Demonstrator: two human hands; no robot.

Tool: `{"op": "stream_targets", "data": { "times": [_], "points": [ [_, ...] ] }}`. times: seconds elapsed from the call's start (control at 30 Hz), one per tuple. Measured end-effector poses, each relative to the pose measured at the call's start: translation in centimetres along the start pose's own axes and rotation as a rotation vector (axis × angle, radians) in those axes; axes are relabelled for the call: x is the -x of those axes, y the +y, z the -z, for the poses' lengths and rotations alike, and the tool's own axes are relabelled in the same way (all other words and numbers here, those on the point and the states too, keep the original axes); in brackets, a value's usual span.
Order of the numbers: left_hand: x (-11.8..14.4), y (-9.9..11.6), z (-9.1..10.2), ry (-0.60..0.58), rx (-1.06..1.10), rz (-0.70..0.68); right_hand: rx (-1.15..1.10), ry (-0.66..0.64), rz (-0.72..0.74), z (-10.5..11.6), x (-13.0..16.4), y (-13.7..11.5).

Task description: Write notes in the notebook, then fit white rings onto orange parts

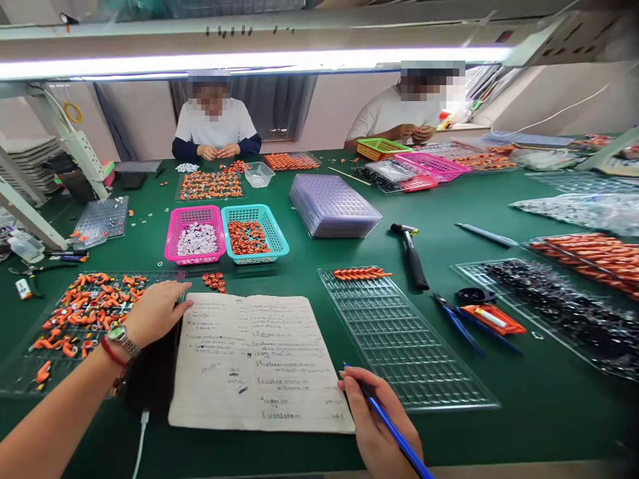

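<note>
An open notebook (259,362) with handwritten lines lies on the green table in front of me. My left hand (154,311), with a watch and red band at the wrist, rests flat on the notebook's upper left corner, fingers apart. My right hand (374,426) holds a blue pen (394,432) at the page's lower right edge, tip pointing up-left. A clear grid tray (404,339) lies right of the notebook with a row of orange parts (362,273) at its top.
A tray of loose orange parts (80,313) sits at left. Pink basket (196,234) and teal basket (254,231) stand behind the notebook, with stacked trays (332,206), a hammer (412,256), pliers (456,322) and a tray of black parts (564,306). Two people work across the table.
</note>
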State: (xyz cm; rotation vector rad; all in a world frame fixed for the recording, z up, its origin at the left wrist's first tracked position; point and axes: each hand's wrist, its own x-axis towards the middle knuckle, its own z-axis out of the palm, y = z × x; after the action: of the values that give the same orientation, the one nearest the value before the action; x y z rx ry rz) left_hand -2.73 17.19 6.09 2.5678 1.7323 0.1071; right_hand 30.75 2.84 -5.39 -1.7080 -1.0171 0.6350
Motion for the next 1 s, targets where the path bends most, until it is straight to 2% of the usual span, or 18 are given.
{"op": "stream_targets", "data": {
  "times": [0.13, 0.37, 0.7, 1.0],
  "points": [
    [-1.1, 0.0, -0.3, -0.094, 0.003, 0.036, -0.025, 0.003, -0.061, 0.0, 0.1, -0.4],
    [-1.6, 0.1, -0.2, -0.162, 0.059, 0.091, 0.010, -0.013, -0.176, 0.1, 0.2, -0.5],
    [-2.2, -0.4, -0.7, -0.191, 0.229, 0.129, 0.036, -0.027, -0.137, 0.1, 0.2, -0.3],
    [-2.4, -0.8, -0.7, -0.186, 0.565, 0.183, -0.021, -0.019, -0.119, 0.0, 0.1, 0.0]
  ]
}}
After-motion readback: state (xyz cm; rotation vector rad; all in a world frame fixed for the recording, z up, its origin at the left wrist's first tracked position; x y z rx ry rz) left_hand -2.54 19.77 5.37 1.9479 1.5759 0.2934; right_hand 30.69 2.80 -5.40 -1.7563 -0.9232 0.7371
